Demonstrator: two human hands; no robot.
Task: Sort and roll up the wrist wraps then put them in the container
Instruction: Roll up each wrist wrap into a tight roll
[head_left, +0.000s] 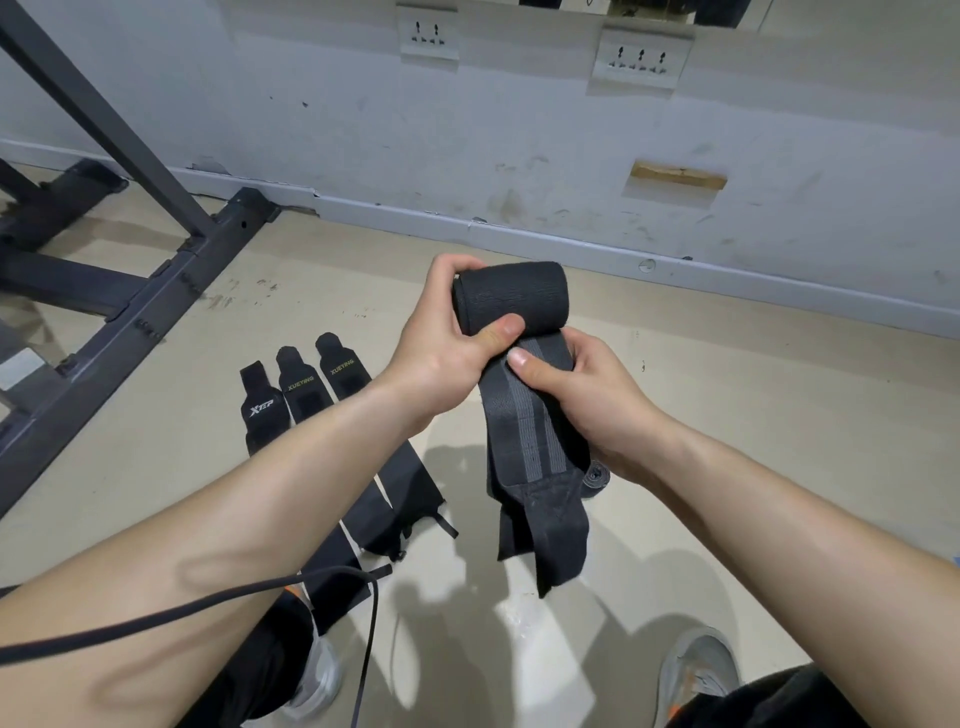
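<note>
- The left hand (441, 358) is clamped round the rolled part of a black wrist wrap (511, 301). Its thumb lies across the front of the roll and its fingers curl over the roll's far left end.
- The right hand (576, 400) pinches the same wrap just under the roll, thumb on the grey-striped face, fingers behind the band.
- The two thumbs nearly touch, and the roll sits directly above them.
- The unrolled tail (540, 509) hangs down from the right hand's pinch and ends in a plain black section.
- Three flat wraps (301, 400) lie side by side on the floor (779, 415), below and left of the grip, partly hidden by the left forearm. One reads Xtep and two read XUEYING.
- A small dark round object (596, 475) shows just under the right wrist, beside the tail. I cannot tell what it is.
- A dark metal frame (171, 280) stands well left of the grip.
- A black cable (208, 605) crosses the left forearm, nearer me than the grip.
- The wall (467, 156) beyond the grip carries two socket plates (641, 57).
</note>
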